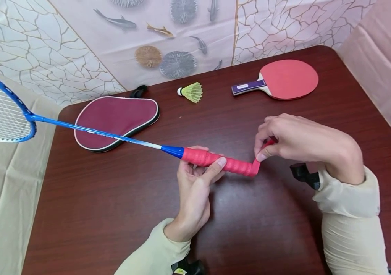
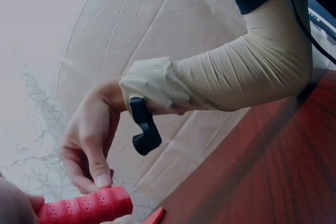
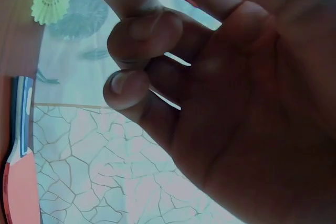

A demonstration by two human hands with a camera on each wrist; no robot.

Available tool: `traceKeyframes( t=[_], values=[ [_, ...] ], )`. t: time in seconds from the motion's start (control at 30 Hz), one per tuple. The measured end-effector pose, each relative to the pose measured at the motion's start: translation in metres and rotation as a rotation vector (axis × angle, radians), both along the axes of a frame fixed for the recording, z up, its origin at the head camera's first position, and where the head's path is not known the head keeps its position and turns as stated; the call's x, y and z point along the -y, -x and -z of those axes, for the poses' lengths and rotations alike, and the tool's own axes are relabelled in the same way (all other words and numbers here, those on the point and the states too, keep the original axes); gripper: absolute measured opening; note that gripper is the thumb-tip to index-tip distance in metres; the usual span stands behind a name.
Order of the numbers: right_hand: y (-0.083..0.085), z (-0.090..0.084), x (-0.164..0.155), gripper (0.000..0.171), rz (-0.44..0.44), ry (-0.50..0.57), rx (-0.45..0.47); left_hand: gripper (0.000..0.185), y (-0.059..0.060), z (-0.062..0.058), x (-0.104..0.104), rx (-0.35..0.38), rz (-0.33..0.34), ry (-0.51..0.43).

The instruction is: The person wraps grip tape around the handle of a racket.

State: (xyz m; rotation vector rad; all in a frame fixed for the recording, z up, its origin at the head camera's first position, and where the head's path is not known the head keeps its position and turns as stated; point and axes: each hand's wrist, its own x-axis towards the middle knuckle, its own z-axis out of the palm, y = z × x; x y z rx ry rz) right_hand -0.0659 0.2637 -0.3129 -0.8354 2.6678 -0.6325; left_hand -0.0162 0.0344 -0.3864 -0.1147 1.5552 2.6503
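A blue badminton racket is held above the table, its head off to the left and its handle wrapped in red grip tape. My left hand grips the wrapped handle from below, thumb on top. At the butt end a short strip of the tape stands up off the handle. My right hand pinches that strip between thumb and fingers. In the left wrist view the right hand is at the end of the perforated red handle. The right wrist view shows the right palm and curled fingers in shadow.
On the dark wooden table, a maroon paddle case lies beneath the racket shaft. A yellow shuttlecock and a red table tennis paddle lie along the back. Patterned cloth hangs behind the table.
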Motion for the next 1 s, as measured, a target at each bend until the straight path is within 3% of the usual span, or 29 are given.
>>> traceKeyframes(
  t=[0.2, 0.33, 0.73, 0.83, 1.0],
  values=[
    [0.003, 0.007, 0.007, 0.024, 0.023, -0.031, 0.028, 0.045, -0.002, -0.003, 0.001, -0.034, 0.043, -0.001],
    [0.003, 0.008, 0.009, 0.027, 0.019, -0.036, 0.065, 0.042, -0.003, -0.003, 0.002, -0.094, 0.081, -0.01],
    [0.005, 0.007, -0.001, 0.019, -0.097, 0.049, 0.32, 0.057, -0.001, -0.002, 0.0, -0.201, 0.169, -0.161],
    [0.005, 0.007, -0.002, 0.017, -0.13, 0.082, 0.343, 0.057, 0.0, -0.002, 0.0, -0.195, 0.2, -0.257],
    [0.004, 0.007, -0.002, 0.016, -0.14, 0.1, 0.37, 0.055, 0.0, -0.004, 0.002, -0.119, 0.234, -0.385]
  ],
)
